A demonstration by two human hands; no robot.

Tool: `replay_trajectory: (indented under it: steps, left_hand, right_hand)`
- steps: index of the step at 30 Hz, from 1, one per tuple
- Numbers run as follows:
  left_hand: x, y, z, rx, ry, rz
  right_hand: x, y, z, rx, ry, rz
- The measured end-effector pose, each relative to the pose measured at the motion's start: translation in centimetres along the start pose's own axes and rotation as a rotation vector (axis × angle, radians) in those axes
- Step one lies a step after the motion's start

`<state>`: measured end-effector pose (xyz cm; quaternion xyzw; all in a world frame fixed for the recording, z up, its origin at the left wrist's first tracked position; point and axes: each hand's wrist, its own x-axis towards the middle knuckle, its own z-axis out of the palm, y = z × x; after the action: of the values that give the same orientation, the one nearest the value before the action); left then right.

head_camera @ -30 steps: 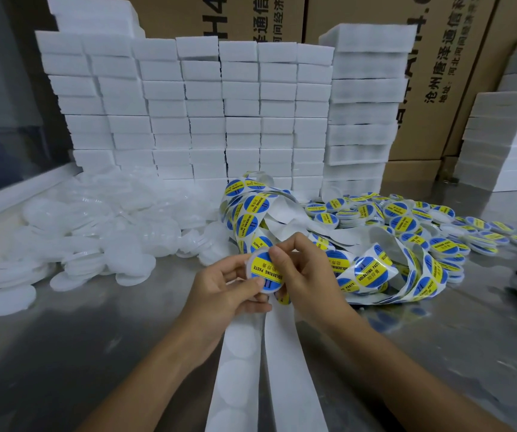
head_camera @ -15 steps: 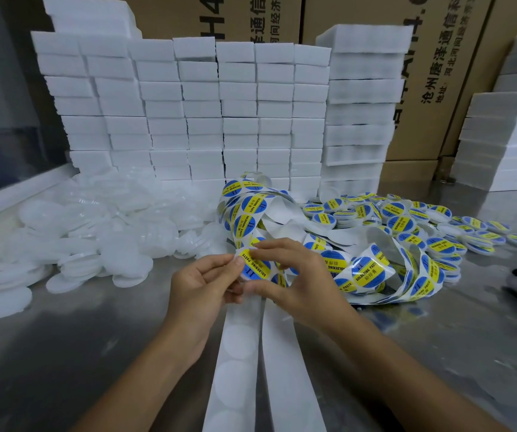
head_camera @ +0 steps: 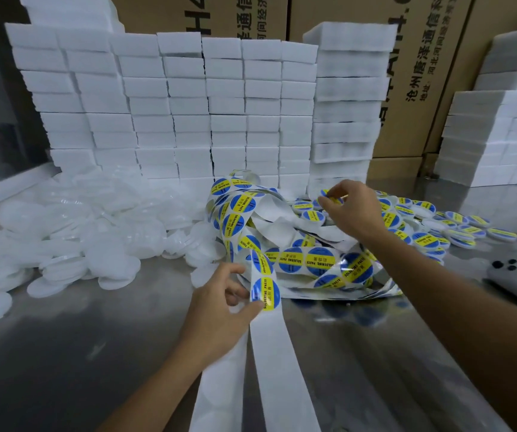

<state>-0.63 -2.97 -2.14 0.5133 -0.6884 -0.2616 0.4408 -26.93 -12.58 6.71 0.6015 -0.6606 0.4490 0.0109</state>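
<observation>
**Label strip pinched at lower centre; one labelled disc grasped at centre right.**

The left hand (head_camera: 220, 304) pinches the label strip (head_camera: 291, 260), with its fingers (head_camera: 252, 308) clenched on the strip edge and touching one blue-and-yellow label (head_camera: 265, 293). The right hand (head_camera: 353, 210) grasps one labelled disc (head_camera: 325, 193) between its fingers (head_camera: 336, 188), directly over the pile of labelled discs (head_camera: 422, 219). Two bare backing strips (head_camera: 282, 369) run along the surface (head_camera: 64, 353) to the lower edge of the frame. The labelled discs, and the plain white discs (head_camera: 79, 238) at centre left, are too many to count.
</observation>
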Motion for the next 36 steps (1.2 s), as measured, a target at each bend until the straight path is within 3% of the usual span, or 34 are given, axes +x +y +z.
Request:
replay_trajectory:
  steps: [5, 7, 11, 13, 20, 27, 32, 36]
  left_hand:
    - [0.3, -0.1, -0.1, -0.047, -0.012, -0.004]
    - [0.4, -0.2, -0.1, -0.053, -0.027, -0.012]
    - [0.6, -0.2, -0.1, -0.049, -0.031, -0.031]
    - [0.7, -0.1, 0.0, -0.046, -0.032, -0.035]
    - [0.8, -0.3, -0.2, -0.178, 0.031, -0.097]
    - [0.9, 0.4, -0.7, -0.429, 0.139, -0.164]
    - [0.4, 1.0, -1.0, -0.54, 0.174, -0.1]
    - [0.3, 1.3, -1.2, -0.599, 0.14, -0.092]
  right_hand:
    - [3.2, 2.9, 1.4, -0.262, -0.051, -0.003]
    - [3.9, 3.5, 1.9, -0.301, -0.037, 0.019]
    - [4.0, 3.9, 2.9, -0.367, -0.236, 0.113]
    - [3.7, 3.4, 2.9, -0.35, -0.23, 0.107]
    - [0.5, -1.8, 1.9, -0.135, -0.033, -0.176]
    - [-8.4, -7.4, 2.4, 0.26, 0.003, -0.512]
    - [-12.4, -7.6, 3.6, 0.216, -0.103, -0.656]
    - [-12.9, -6.8, 3.4, 0.166, -0.14, -0.663]
